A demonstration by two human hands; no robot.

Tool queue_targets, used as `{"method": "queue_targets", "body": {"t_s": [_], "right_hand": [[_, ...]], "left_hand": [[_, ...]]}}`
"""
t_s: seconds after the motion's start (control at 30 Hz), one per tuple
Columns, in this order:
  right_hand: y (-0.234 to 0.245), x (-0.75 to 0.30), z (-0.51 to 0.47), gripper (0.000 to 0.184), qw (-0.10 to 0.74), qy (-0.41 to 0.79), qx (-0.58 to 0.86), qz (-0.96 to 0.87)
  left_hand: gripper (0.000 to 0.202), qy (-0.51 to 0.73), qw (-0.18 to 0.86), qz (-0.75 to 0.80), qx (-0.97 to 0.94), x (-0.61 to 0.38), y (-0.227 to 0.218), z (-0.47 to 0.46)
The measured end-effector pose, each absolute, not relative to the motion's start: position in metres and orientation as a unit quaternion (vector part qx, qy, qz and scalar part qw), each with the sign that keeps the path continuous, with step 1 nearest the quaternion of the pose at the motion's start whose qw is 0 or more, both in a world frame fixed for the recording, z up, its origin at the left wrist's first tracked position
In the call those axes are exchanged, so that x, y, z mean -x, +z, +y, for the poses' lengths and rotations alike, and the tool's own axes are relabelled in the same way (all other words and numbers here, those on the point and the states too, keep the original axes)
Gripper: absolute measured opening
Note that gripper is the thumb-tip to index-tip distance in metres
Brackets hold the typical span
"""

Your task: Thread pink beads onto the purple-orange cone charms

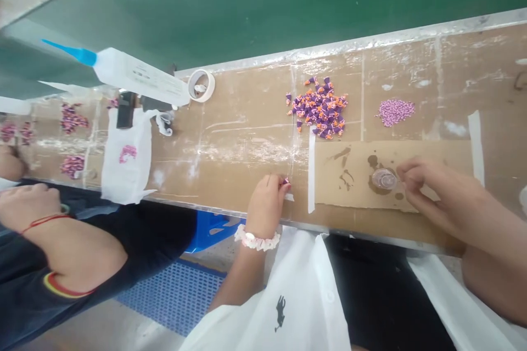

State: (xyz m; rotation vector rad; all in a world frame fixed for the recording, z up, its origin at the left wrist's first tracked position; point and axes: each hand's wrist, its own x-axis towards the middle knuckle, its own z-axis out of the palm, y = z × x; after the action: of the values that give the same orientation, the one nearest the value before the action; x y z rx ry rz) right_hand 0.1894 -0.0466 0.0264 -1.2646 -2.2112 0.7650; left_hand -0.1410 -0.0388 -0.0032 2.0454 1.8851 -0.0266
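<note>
My left hand [267, 202] rests by the front edge of the table, its fingers pinched on a small purple piece [285, 181]. My right hand [424, 181] is closed in a pinch beside a small clear cup [384, 179]; what its fingertips hold, if anything, is too small to make out. The cup stands on a taped-down cardboard sheet [444, 156] with dark wet stains. Beyond the sheet lies a pile of small purple and orange figures [321, 107]. To its right is a pile of tiny pink-purple pieces [396, 112].
At left lie a white bottle with a blue nozzle [140, 74], a tape roll [201, 86], a white cloth [123, 175] and a dark phone-like object [125, 109]. A co-worker's arm [78, 241] reaches in at far left, near more small piles [73, 118]. A green wall [308, 5] borders the table.
</note>
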Motion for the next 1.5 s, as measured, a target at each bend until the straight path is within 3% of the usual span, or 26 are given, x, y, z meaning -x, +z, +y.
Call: {"method": "queue_targets", "body": {"t_s": [0.17,0.33,0.53,0.63,0.97,1.1,1.33,1.5], "right_hand": [[0.028,-0.187,-0.041,0.016,0.195,0.295,0.445,-0.823],[0.031,-0.186,-0.041,0.015,0.187,0.304,0.441,-0.823],[0.033,-0.187,-0.041,0.013,0.179,0.298,0.448,-0.824],[0.032,-0.188,-0.041,0.012,0.166,0.291,0.444,-0.831],[0.029,-0.184,-0.042,0.015,0.156,0.281,0.431,-0.843],[0.037,-0.186,-0.042,0.019,0.213,0.284,0.456,-0.816],[0.035,-0.171,-0.046,0.03,0.483,0.334,0.462,-0.664],[0.031,-0.158,-0.051,0.032,0.523,0.325,0.435,-0.657]], "left_hand": [[0.024,0.011,0.182,0.654,-0.734,0.131,-0.004,-0.029],[0.023,0.047,0.212,0.638,-0.739,0.118,0.006,-0.025],[0.001,0.219,0.374,0.575,-0.693,0.092,0.004,-0.024],[0.01,0.295,0.431,0.535,-0.664,0.08,0.001,-0.019],[0.006,0.4,0.6,0.4,-0.566,0.024,-0.001,-0.005],[0.012,0.421,0.673,0.343,-0.501,0.013,-0.001,-0.003],[0.014,0.408,0.824,0.25,-0.302,-0.004,-0.002,-0.011],[0.023,0.383,0.861,0.203,-0.268,-0.012,-0.002,-0.015]]}}
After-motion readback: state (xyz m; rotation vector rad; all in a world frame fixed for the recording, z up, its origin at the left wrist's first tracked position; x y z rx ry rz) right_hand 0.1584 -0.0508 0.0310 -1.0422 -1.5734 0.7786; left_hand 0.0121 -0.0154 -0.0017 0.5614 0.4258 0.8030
